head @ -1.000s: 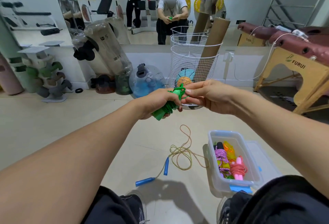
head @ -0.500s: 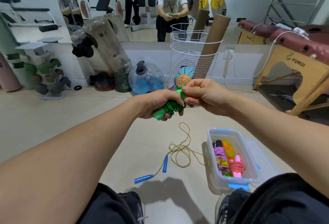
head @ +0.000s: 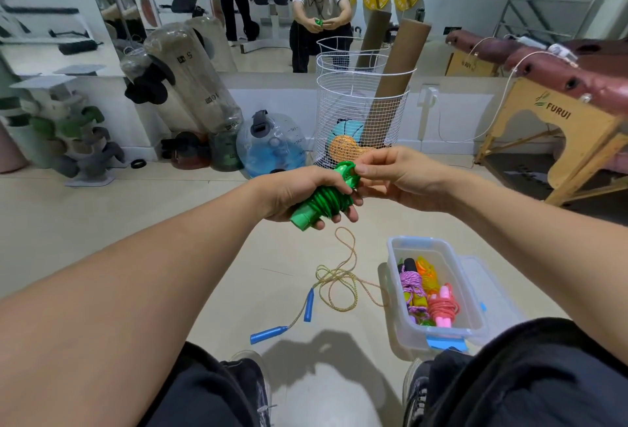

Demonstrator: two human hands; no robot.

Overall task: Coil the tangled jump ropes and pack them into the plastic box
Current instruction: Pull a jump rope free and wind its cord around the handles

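Observation:
My left hand grips a green jump rope, its cord wound tightly round the green handles. My right hand pinches the loose green loop at the top end of that bundle. On the floor below lies a yellowish rope with blue handles, loosely tangled. To its right stands the clear plastic box, holding a purple rope, an orange one and a pink one, each coiled.
The box lid lies under and beside the box. A white wire basket with cardboard tubes stands ahead against the mirror wall. Water bags and a dumbbell rack stand left; a massage table stands right. My knees fill the bottom.
More green cord now sits wound on the handles in my left hand. My right hand has shifted slightly at the loop end; both hands stay at chest height.

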